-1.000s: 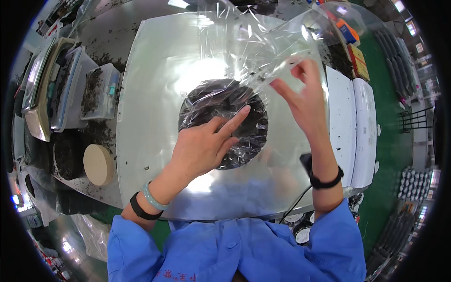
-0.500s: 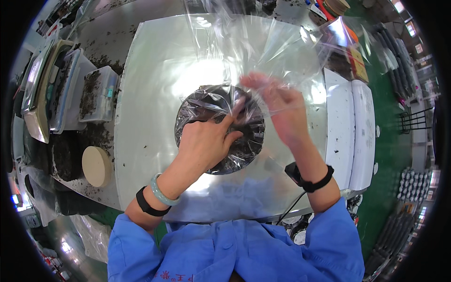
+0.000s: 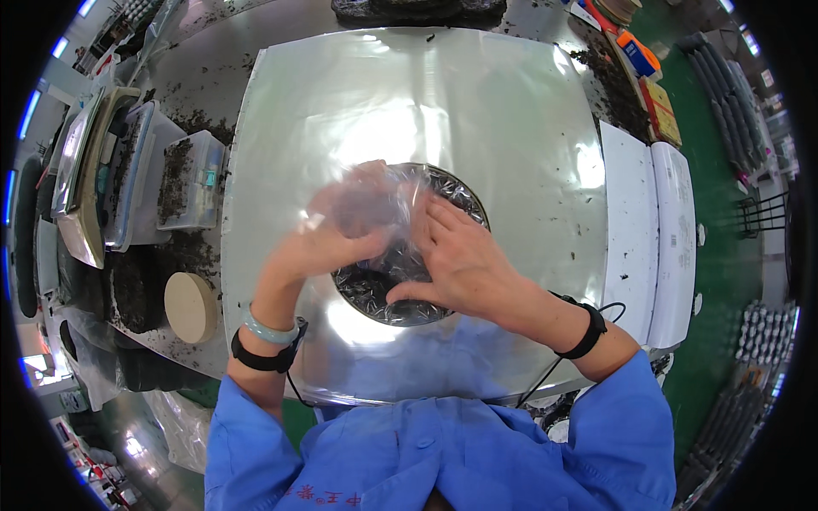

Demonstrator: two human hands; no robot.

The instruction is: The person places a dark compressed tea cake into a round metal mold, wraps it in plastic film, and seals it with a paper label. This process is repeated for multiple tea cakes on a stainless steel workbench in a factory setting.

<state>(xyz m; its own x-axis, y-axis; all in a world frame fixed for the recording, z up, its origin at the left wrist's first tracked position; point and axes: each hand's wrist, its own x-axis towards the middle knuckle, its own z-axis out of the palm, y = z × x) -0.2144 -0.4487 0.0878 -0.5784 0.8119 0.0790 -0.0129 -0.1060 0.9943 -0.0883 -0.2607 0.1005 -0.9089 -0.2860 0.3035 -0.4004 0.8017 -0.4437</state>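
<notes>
A round, dark disc (image 3: 368,288) with a thin rim lies on the shiny metal sheet, covered in crinkled clear plastic film (image 3: 407,189). Over its right half my right hand (image 3: 467,262) lies fairly flat, fingers stretched together toward the centre and thumb apart, touching the film. My left hand (image 3: 345,217) is over the upper left of the disc, smeared by motion. Bunched film shows beside its fingers; whether they grip it cannot be made out. Both hands hide much of the disc's middle.
The metal sheet (image 3: 290,111) covers the work table. To its left stand a clear plastic box (image 3: 192,183) with dark crumbs and a round beige block (image 3: 190,307). At right are white paper (image 3: 629,230) and a white roll (image 3: 673,243). Dark slabs (image 3: 417,10) lie at the far edge.
The large loose film that spread over the far side has been drawn in and bunched over the disc. My right hand came down onto the disc; my left moved up and left.
</notes>
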